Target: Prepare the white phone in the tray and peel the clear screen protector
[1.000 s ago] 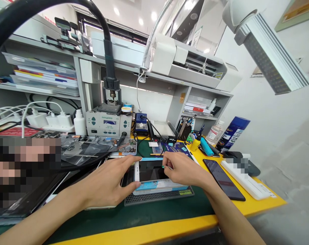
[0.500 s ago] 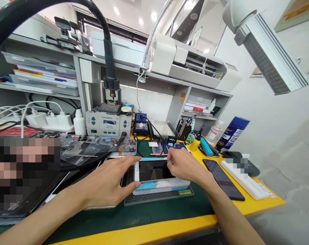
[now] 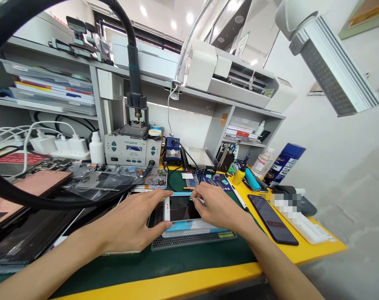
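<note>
A white-framed smartphone (image 3: pixel 181 208) with a dark screen lies face up on a blue-and-white clear-edged box or holder (image 3: pixel 189 227). A dark perforated mat (image 3: pixel 192 242) is beneath them. My left hand (image 3: pixel 136 221) spans the left end, thumb at the near edge and fingers at the far edge, gripping across the phone and its holder. Over the screen, my right hand (image 3: pixel 217 208) is closed in a pinch on a small thin tool (image 3: pixel 199 201) with a green tip; most of it is hidden by the fingers.
A black hose (image 3: pixel 51 202) loops across the left side, over phone parts. Behind stands a hot-air station (image 3: pixel 132 152). To the right lie a black phone (image 3: pixel 272 218), a white pen (image 3: pixel 237 193), a yellow bottle (image 3: pixel 238 177) and a blue spray can (image 3: pixel 284 164).
My right hand has moved left along the phone's screen, with its small tool in the pinch. The left hand stays at the phone's left end.
</note>
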A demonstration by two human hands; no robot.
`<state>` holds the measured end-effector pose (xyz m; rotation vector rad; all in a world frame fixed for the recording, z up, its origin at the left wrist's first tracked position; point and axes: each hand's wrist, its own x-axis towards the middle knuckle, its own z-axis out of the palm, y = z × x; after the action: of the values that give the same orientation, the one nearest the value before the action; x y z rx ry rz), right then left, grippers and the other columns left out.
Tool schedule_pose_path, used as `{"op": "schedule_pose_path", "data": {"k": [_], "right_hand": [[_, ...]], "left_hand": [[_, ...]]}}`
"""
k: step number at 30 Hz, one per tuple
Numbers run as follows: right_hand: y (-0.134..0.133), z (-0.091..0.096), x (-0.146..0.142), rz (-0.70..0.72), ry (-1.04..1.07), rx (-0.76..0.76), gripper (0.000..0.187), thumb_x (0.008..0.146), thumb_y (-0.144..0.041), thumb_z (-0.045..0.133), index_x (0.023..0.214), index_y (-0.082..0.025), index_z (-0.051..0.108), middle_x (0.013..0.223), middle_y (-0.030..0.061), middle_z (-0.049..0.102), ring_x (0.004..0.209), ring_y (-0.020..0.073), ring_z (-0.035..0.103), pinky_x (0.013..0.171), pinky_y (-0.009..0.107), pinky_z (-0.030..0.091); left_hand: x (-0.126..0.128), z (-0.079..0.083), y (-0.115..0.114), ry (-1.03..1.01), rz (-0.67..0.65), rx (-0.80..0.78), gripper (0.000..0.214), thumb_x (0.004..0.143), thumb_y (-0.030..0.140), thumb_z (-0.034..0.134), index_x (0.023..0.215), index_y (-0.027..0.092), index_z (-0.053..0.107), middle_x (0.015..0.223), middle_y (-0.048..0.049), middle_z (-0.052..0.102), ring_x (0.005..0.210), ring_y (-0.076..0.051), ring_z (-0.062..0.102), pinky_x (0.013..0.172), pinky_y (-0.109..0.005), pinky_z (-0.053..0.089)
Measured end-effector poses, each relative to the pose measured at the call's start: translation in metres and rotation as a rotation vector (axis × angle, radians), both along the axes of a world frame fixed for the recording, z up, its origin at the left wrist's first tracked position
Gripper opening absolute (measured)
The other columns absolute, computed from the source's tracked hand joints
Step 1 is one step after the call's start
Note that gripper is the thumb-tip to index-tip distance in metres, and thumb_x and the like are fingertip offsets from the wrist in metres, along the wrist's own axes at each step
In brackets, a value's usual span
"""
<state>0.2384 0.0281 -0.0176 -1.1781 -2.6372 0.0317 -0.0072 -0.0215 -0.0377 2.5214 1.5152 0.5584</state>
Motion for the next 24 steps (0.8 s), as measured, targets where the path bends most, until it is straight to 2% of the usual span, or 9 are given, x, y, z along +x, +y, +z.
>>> {"op": "schedule_pose_path", "data": {"k": [9, 14, 18, 24], "right_hand": [[-0.005, -0.016, -0.021, 0.172, 0.079, 0.102, 0.022, 0.100, -0.017, 0.046, 0.099, -0.015, 0.068, 0.092, 0.0078, 0.063, 0.090, 0.0209, 0.059, 0.078, 0.032, 0.045], [-0.006, -0.020, -0.027, 0.259, 0.100, 0.131, 0.023, 0.100, -0.015, 0.047, 0.102, -0.013, 0.069, 0.092, 0.0090, 0.063, 0.087, 0.0210, 0.058, 0.079, 0.033, 0.047], [-0.004, -0.026, -0.032, 0.321, 0.177, 0.152, 0.023, 0.100, -0.014, 0.047, 0.103, -0.012, 0.070, 0.096, 0.0110, 0.067, 0.092, 0.0218, 0.059, 0.083, 0.035, 0.048], [-0.003, -0.033, -0.041, 0.325, 0.314, 0.160, 0.021, 0.098, -0.013, 0.050, 0.100, -0.013, 0.071, 0.096, 0.0102, 0.071, 0.086, 0.0205, 0.060, 0.078, 0.034, 0.047]], "left_hand": [[-0.002, -0.005, 0.002, -0.015, -0.008, 0.012, 0.060, 0.090, 0.052, 0.053, 0.142, 0.024, 0.047, 0.135, -0.0100, 0.063, 0.119, -0.033, 0.061, 0.094, -0.044, 0.050], [-0.002, -0.006, 0.002, -0.020, -0.032, 0.016, 0.060, 0.089, 0.050, 0.053, 0.142, 0.023, 0.046, 0.141, -0.0093, 0.059, 0.126, -0.033, 0.057, 0.100, -0.046, 0.047], [-0.002, -0.001, 0.001, -0.012, -0.035, -0.006, 0.059, 0.090, 0.049, 0.053, 0.142, 0.022, 0.046, 0.142, -0.0095, 0.058, 0.127, -0.033, 0.056, 0.101, -0.048, 0.046], [-0.004, 0.012, -0.003, -0.006, -0.107, -0.064, 0.056, 0.092, 0.045, 0.051, 0.142, 0.020, 0.045, 0.141, -0.0117, 0.057, 0.126, -0.033, 0.057, 0.102, -0.047, 0.046]]}}
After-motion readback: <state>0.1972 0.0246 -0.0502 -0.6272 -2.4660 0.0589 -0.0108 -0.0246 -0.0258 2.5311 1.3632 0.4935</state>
